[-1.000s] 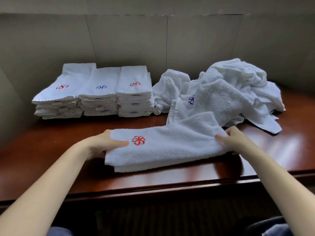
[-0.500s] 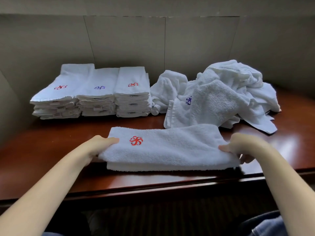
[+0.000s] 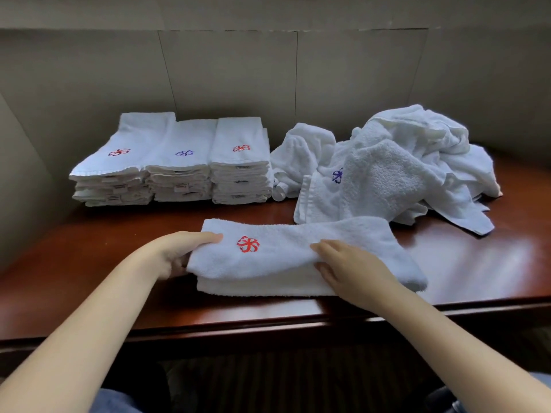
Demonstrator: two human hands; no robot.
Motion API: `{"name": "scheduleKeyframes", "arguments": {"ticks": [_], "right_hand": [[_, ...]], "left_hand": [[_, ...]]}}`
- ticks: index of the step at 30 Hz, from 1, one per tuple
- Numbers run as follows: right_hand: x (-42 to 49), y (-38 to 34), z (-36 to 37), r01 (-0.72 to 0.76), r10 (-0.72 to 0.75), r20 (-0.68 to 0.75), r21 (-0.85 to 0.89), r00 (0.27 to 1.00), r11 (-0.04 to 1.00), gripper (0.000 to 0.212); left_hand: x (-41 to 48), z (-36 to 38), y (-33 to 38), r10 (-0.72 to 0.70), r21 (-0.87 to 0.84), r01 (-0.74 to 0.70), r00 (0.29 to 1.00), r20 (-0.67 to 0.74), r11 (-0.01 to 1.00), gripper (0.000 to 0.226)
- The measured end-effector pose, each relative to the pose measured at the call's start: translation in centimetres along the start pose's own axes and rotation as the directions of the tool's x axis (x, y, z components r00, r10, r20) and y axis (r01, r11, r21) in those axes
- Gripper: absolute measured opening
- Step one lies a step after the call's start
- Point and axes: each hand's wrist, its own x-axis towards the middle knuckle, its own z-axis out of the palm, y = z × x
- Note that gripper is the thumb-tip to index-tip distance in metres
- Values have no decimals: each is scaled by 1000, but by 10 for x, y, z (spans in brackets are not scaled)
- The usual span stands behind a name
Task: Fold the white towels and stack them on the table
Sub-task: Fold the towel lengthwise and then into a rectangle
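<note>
Towel point(image 3: 298, 248) with a red emblem lies folded lengthwise on the table point(image 3: 477, 263), near its front edge at the centre of my feed. Left hand point(image 3: 176, 254) grasps its 9 o'clock end, thumb on top. Right hand point(image 3: 351, 266) lies flat on it toward 3 o'clock, fingers straight, gripping nothing. Three folded stacks point(image 3: 179, 174) sit at 11 o'clock, and a crumpled pile point(image 3: 402, 168) lies at 1 o'clock, just beside the towel's far edge.

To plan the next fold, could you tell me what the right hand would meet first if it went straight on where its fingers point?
Resting on the folded towel, the right hand points left and slightly away; it would probably cross the red emblem first, then the left hand.
</note>
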Motion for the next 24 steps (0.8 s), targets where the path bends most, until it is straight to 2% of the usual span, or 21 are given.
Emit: {"name": "scheduleKeyframes", "arguments": {"ticks": [2, 4, 7, 10, 12, 13, 15, 17, 20, 24], "right_hand": [[-3, 5, -3, 27, -28, 45, 25, 999, 999, 47], [-9, 9, -2, 72, -70, 122, -11, 990, 997, 60], [-16, 13, -3, 46, -42, 97, -31, 994, 998, 65], [-17, 26, -2, -81, 87, 40, -121, 995, 989, 73], [-19, 33, -3, -170, 166, -34, -198, 986, 966, 65], [-21, 37, -3, -215, 194, -117, -198, 974, 956, 61], [-25, 39, -1, -309, 286, -233, -69, 929, 948, 65], [-29, 42, -2, -378, 386, -256, 81, 886, 922, 76], [-37, 51, -1, -378, 385, -157, 75, 909, 923, 87], [-43, 64, -7, -458, 471, -61, 153, 880, 876, 90]], "left_hand": [[-3, -3, 0, -6, -26, 8, 997, 75, 1000, 34], [-6, -6, -1, -21, 76, 9, 987, 157, 997, 34], [-8, -4, -3, -4, 122, -21, 980, 201, 992, 35], [-4, 0, -2, 59, 43, -65, 989, 138, 997, 35], [-1, 1, -1, 100, -3, -100, 994, 48, 995, 30], [2, 1, -1, 123, 6, -123, 992, 6, 992, 28], [6, 4, -1, 171, 39, -169, 985, -35, 985, 24], [10, 6, -3, 187, 53, -185, 982, -36, 981, 19], [12, 5, -3, 174, 113, -172, 985, -8, 978, 17], [11, -4, -4, 173, 157, -182, 983, 64, 971, 24]]}}
